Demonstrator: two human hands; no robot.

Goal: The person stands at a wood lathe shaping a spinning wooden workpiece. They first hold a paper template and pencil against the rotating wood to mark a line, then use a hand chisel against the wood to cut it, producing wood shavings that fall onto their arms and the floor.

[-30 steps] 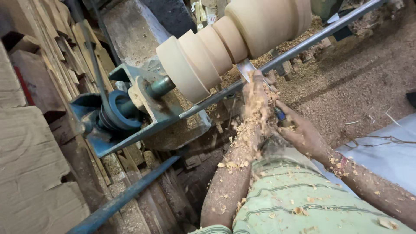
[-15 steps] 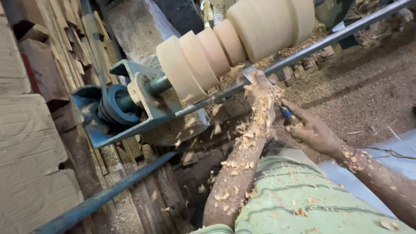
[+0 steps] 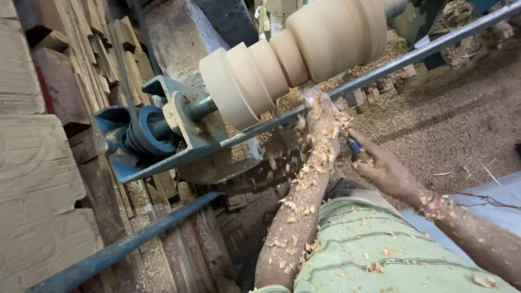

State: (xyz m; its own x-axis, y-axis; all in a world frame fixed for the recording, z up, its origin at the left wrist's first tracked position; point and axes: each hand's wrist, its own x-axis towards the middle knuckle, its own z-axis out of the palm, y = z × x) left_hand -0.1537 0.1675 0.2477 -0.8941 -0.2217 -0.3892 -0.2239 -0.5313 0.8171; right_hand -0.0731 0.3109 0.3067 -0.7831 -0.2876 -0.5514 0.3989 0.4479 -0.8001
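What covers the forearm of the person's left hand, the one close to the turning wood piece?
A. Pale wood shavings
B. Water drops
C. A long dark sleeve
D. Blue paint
A: the bare forearm behind the left hand, which holds the chisel against the stepped wood piece over the metal bar, is strewn with pale curled shavings.

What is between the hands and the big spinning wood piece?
A metal rest bar runs across in front of the stepped wood piece. The left hand sits at it, steadying a chisel whose handle the right hand grips.
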